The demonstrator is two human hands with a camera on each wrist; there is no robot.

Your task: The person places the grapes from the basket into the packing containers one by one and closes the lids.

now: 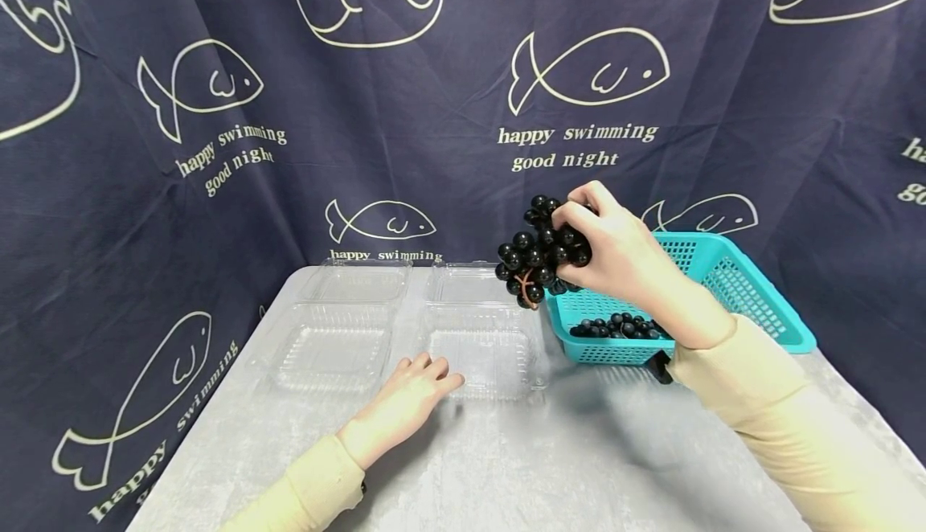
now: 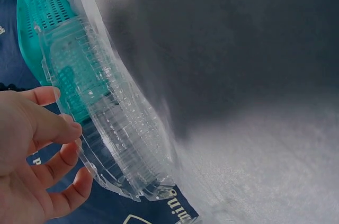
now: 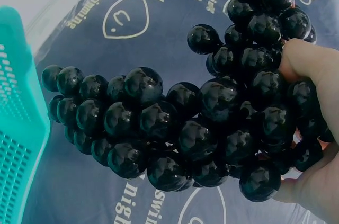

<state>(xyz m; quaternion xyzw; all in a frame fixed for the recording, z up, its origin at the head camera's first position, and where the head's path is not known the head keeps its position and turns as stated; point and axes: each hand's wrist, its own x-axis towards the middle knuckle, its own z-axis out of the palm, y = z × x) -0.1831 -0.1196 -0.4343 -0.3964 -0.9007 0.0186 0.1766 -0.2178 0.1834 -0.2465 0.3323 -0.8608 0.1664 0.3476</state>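
A bunch of black grapes [image 1: 542, 251] is gripped by my right hand [image 1: 615, 251], raised above the near left part of a turquoise basket [image 1: 788, 315]. In the right wrist view the grapes [image 3: 180, 134] hang between thumb and fingers, some brown stem showing. My left hand [image 1: 405, 399] is at the front edge of the right-hand clear plastic container [image 1: 481, 355], whose lid stands folded back. The left wrist view has its loosely bent fingers [image 2: 69, 155] along the container's rim [image 2: 79, 144]; whether they pinch it is hard to tell.
More dark grapes [image 1: 618, 326] lie inside the basket. A second open clear container [image 1: 329, 351] sits to the left of the first. Both rest on a grey table [image 1: 506, 468], with a dark blue fish-print curtain [image 1: 463, 114] behind.
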